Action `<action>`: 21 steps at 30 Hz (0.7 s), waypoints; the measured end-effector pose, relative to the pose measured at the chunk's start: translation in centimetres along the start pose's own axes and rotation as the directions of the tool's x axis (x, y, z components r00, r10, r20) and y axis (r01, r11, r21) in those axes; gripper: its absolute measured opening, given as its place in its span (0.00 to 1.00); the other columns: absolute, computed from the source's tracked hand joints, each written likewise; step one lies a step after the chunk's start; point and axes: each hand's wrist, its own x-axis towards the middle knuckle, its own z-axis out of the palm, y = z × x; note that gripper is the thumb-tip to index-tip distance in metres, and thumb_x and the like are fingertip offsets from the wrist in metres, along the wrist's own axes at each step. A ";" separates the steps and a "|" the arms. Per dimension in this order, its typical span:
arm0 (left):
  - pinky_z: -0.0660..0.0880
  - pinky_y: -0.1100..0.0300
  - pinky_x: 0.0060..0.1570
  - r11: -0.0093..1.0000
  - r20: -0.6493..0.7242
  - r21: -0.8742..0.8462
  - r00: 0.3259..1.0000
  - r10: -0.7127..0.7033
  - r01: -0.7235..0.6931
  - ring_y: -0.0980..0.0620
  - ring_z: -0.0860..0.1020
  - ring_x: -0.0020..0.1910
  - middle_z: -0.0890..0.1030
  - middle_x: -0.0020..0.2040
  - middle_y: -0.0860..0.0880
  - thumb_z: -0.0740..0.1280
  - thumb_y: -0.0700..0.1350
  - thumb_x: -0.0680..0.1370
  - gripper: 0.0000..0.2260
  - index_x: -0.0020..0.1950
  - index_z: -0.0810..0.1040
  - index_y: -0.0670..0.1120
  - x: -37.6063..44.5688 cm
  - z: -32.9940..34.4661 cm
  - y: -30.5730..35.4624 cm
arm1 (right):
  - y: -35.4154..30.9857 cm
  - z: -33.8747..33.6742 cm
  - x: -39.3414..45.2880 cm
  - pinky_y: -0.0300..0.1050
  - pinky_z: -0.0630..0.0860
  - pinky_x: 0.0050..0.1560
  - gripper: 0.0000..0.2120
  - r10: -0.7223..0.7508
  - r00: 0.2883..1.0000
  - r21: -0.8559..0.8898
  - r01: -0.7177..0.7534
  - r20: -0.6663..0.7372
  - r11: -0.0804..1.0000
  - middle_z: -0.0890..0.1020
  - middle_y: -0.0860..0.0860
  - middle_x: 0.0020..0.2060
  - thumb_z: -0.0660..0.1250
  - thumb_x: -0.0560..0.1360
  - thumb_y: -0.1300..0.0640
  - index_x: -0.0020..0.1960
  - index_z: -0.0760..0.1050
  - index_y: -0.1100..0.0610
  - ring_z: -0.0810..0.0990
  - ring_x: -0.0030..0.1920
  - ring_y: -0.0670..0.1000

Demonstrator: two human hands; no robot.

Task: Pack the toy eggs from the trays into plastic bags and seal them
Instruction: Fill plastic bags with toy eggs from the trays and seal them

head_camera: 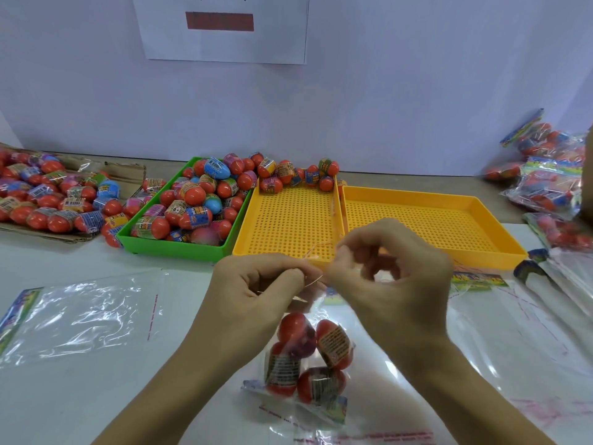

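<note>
Near the table's front edge, both hands, the left hand point(256, 284) and the right hand point(388, 268), pinch the thin strip point(313, 277) at the bag point(308, 361) mouth. It looks light, floppy and slippery, so hold its top edge.

Left hand point(256, 284) pinching; right hand point(390, 264) pinching (fingertips nearly meeting)

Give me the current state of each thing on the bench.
Green tray: heaped with toy eggs.
Middle yellow tray: eggs only at far end.
Right yellow tray: no eggs.
Bag of eggs: filled, top pinched by both hands.
Left bag: flat, unfilled.
</note>
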 end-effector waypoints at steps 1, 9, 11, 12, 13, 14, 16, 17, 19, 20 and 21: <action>0.79 0.66 0.34 1.000 -0.024 -0.023 1.000 -0.016 0.015 0.53 0.85 0.36 0.86 0.36 0.49 0.66 0.33 0.78 0.15 0.41 0.86 0.50 0.1 -0.2 -0.1 | 0.1 -0.3 0.3 0.48 0.74 0.28 0.06 0.077 0.997 0.048 -0.075 -0.026 0.996 0.78 0.51 0.32 0.69 0.69 0.56 0.38 0.79 0.58 0.76 0.32 0.51; 0.80 0.60 0.34 0.965 -0.194 -0.240 0.969 -0.155 0.107 0.42 0.86 0.39 0.86 0.39 0.41 0.59 0.33 0.80 0.21 0.39 0.87 0.48 1.4 -1.8 -0.8 | 2.1 -2.3 2.9 0.38 0.64 0.25 0.09 0.702 0.707 0.563 -0.548 -0.084 0.619 0.70 0.48 0.26 0.69 0.70 0.64 0.32 0.78 0.56 0.66 0.26 0.45; 0.80 0.61 0.33 0.959 -0.206 -0.258 0.964 -0.170 0.114 0.44 0.86 0.38 0.86 0.38 0.42 0.59 0.33 0.80 0.21 0.38 0.87 0.48 1.5 -2.0 -0.9 | 2.7 -2.9 3.5 0.38 0.63 0.25 0.15 0.773 0.627 0.608 -0.578 -0.096 0.544 0.68 0.49 0.28 0.67 0.72 0.65 0.29 0.75 0.54 0.65 0.26 0.45; 0.79 0.62 0.32 0.957 -0.219 -0.266 0.959 -0.179 0.118 0.46 0.85 0.37 0.86 0.37 0.43 0.58 0.34 0.80 0.22 0.36 0.87 0.49 1.6 -2.1 -0.9 | 3.0 -3.2 3.8 0.38 0.63 0.26 0.17 0.791 0.601 0.623 -0.578 -0.112 0.527 0.67 0.49 0.28 0.67 0.73 0.65 0.26 0.74 0.53 0.65 0.26 0.45; 0.79 0.62 0.32 0.955 -0.237 -0.272 0.953 -0.187 0.120 0.48 0.85 0.36 0.85 0.36 0.44 0.58 0.34 0.80 0.22 0.35 0.87 0.49 1.6 -2.2 -1.0 | 3.4 -3.6 4.0 0.37 0.63 0.26 0.19 0.805 0.578 0.635 -0.575 -0.131 0.516 0.67 0.48 0.27 0.67 0.72 0.64 0.24 0.73 0.53 0.65 0.26 0.45; 0.79 0.62 0.32 0.953 -0.258 -0.278 0.946 -0.196 0.121 0.49 0.85 0.36 0.85 0.35 0.44 0.58 0.34 0.80 0.22 0.35 0.87 0.49 1.7 -2.3 -1.0 | 3.7 -3.9 4.2 0.37 0.63 0.25 0.20 0.819 0.555 0.641 -0.578 -0.145 0.505 0.68 0.47 0.26 0.67 0.72 0.63 0.22 0.73 0.53 0.65 0.26 0.45; 0.79 0.62 0.31 0.946 -0.294 -0.301 0.932 -0.213 0.122 0.49 0.85 0.35 0.84 0.33 0.44 0.58 0.35 0.80 0.22 0.33 0.86 0.48 1.8 -2.7 -1.0 | 4.4 -4.3 4.2 0.37 0.65 0.25 0.20 0.840 0.526 0.611 -0.625 -0.131 0.486 0.69 0.46 0.25 0.68 0.72 0.62 0.22 0.73 0.52 0.67 0.27 0.45; 0.79 0.62 0.31 0.940 -0.305 -0.318 0.926 -0.222 0.121 0.49 0.85 0.34 0.84 0.33 0.45 0.58 0.35 0.80 0.22 0.33 0.86 0.47 1.9 -2.9 -1.0 | 4.7 -4.2 4.1 0.39 0.66 0.26 0.17 0.843 0.529 0.557 -0.672 -0.099 0.487 0.70 0.46 0.25 0.69 0.72 0.61 0.24 0.75 0.53 0.68 0.28 0.45; 0.80 0.62 0.32 0.924 -0.308 -0.362 0.920 -0.241 0.121 0.48 0.85 0.34 0.84 0.33 0.45 0.57 0.36 0.80 0.22 0.32 0.85 0.47 2.0 -3.1 -1.0 | 5.2 -3.6 3.5 0.41 0.69 0.28 0.11 0.823 0.567 0.336 -0.781 0.027 0.527 0.73 0.45 0.25 0.72 0.72 0.59 0.32 0.79 0.54 0.71 0.31 0.46; 0.80 0.61 0.33 0.918 -0.307 -0.377 0.919 -0.248 0.122 0.49 0.85 0.35 0.84 0.33 0.46 0.57 0.36 0.80 0.22 0.32 0.86 0.47 2.1 -3.1 -1.0 | 5.2 -3.1 3.2 0.41 0.71 0.29 0.08 0.800 0.591 0.233 -0.796 0.100 0.559 0.77 0.44 0.26 0.73 0.73 0.59 0.35 0.81 0.54 0.75 0.32 0.47; 0.81 0.61 0.33 0.915 -0.307 -0.383 0.918 -0.252 0.123 0.50 0.85 0.34 0.84 0.33 0.46 0.57 0.36 0.80 0.22 0.32 0.86 0.47 2.1 -3.1 -1.0 | 5.1 -2.6 2.8 0.39 0.75 0.30 0.06 0.776 0.611 0.186 -0.790 0.155 0.584 0.80 0.45 0.28 0.73 0.73 0.60 0.38 0.83 0.54 0.78 0.34 0.47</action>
